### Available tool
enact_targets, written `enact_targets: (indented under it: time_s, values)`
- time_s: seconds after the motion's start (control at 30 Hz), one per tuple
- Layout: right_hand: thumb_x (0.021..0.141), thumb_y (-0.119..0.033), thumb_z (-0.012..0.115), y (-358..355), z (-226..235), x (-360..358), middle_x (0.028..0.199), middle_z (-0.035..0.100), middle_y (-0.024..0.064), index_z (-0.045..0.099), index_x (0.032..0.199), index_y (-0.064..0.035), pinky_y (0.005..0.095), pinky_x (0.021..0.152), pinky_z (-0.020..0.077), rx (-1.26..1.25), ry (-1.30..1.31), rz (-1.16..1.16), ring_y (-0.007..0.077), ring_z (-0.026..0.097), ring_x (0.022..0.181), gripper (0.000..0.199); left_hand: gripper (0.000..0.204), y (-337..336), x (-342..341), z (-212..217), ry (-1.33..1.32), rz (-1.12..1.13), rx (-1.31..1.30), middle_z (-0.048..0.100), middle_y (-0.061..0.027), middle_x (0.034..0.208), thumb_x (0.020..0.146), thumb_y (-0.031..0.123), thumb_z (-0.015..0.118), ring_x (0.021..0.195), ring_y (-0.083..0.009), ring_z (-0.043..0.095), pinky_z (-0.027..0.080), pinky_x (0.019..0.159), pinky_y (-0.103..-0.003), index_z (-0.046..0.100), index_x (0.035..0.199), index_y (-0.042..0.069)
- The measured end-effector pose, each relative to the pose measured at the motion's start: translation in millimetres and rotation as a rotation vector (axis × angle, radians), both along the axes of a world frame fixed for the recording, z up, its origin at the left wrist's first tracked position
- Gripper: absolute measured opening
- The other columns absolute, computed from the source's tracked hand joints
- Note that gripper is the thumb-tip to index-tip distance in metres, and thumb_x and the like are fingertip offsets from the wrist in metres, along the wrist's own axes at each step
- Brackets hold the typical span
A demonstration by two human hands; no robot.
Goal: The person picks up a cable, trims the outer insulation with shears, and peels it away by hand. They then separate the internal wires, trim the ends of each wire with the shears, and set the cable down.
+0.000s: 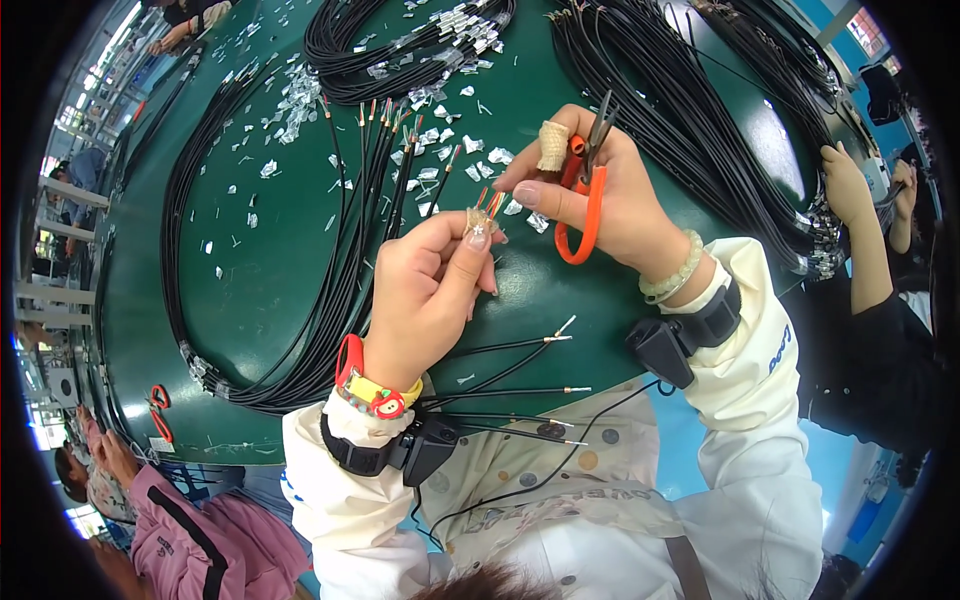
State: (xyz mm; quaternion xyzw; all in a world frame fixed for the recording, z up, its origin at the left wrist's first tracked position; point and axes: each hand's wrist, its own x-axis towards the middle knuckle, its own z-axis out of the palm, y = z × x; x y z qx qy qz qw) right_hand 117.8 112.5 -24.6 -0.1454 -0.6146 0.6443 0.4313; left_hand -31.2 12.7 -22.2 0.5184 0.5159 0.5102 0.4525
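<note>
My left hand [430, 290] pinches the stripped end of a thin cable [487, 207] between thumb and fingers, its red and copper wire tips showing just above the thumbnail. My right hand [600, 190] holds orange-handled scissors [583, 200] looped on its fingers, blades pointing up, while its thumb and forefinger touch the same cable end. A bandage wraps the right forefinger. Both hands hover over a dark green table [270, 260].
Bundles of black cables [330, 290] lie across the table, with more coils [700, 120] at the back and right. Clear plastic scraps [440, 140] litter the middle. Several short cables [520, 370] stick out near my chest. Another person's hand [845, 185] works at right; a person in pink [190, 530] sits lower left.
</note>
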Motion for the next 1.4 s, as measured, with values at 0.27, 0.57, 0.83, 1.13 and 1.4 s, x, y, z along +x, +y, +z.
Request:
enact_targets:
  time_s: [0.27, 0.57, 0.83, 1.13, 1.4]
  values:
    - [0.068, 0.004, 0.067, 0.4, 11.5, 2.9, 0.077, 0.060, 0.0098, 0.039, 0.077, -0.0077, 0.0215, 0.061, 0.0461, 0.098, -0.193, -0.029, 0.0102, 0.057, 0.069, 0.031, 0.014, 4.1, 0.0, -0.4, 0.104, 0.014, 0.029, 0.056, -0.0018, 0.056, 0.086, 0.009, 0.050, 0.048, -0.0027, 0.049, 0.035, 0.042, -0.016, 0.058, 0.084, -0.003]
    - [0.070, 0.004, 0.065, 4.1, 4.3, 1.6, 0.077, 0.060, 0.0092, 0.037, 0.075, -0.0078, 0.0201, 0.058, 0.0438, 0.494, -0.152, -0.038, 0.0087, 0.055, 0.066, 0.031, 0.008, 1.3, -5.0, 0.6, 0.270, 0.264, 0.333, 0.061, -0.0052, 0.064, 0.078, 0.002, 0.059, 0.054, -0.0060, 0.055, 0.041, 0.047, -0.017, 0.060, 0.084, -0.004]
    - [0.072, 0.003, 0.063, -6.1, 11.1, -8.4, 0.078, 0.059, 0.0082, 0.037, 0.078, -0.0087, 0.0202, 0.059, 0.0424, 0.004, -0.082, 0.003, 0.0081, 0.053, 0.069, 0.029, 0.010, -1.4, -8.4, 2.3, 0.387, 0.307, 0.381, 0.061, -0.0073, 0.064, 0.072, 0.001, 0.066, 0.051, -0.0084, 0.055, 0.042, 0.046, -0.020, 0.060, 0.080, -0.004]
    - [0.073, 0.001, 0.063, -4.5, 0.5, -9.8, 0.083, 0.057, 0.0078, 0.035, 0.079, -0.0102, 0.0216, 0.064, 0.0427, -0.103, -0.064, 0.105, 0.0090, 0.053, 0.074, 0.030, 0.010, 0.4, -7.9, 0.0, 0.423, 0.293, 0.434, 0.059, -0.0068, 0.063, 0.072, 0.001, 0.066, 0.050, -0.0082, 0.055, 0.041, 0.045, -0.019, 0.060, 0.079, -0.003]
    - [0.072, 0.002, 0.063, -1.0, 4.5, -9.4, 0.085, 0.059, 0.0089, 0.033, 0.076, -0.0105, 0.0235, 0.068, 0.0436, -0.127, -0.014, 0.098, 0.0103, 0.054, 0.074, 0.032, 0.010, 4.3, -6.5, -3.1, 0.415, 0.285, 0.413, 0.059, -0.0068, 0.063, 0.073, 0.001, 0.065, 0.051, -0.0077, 0.055, 0.041, 0.045, -0.019, 0.060, 0.080, -0.003]
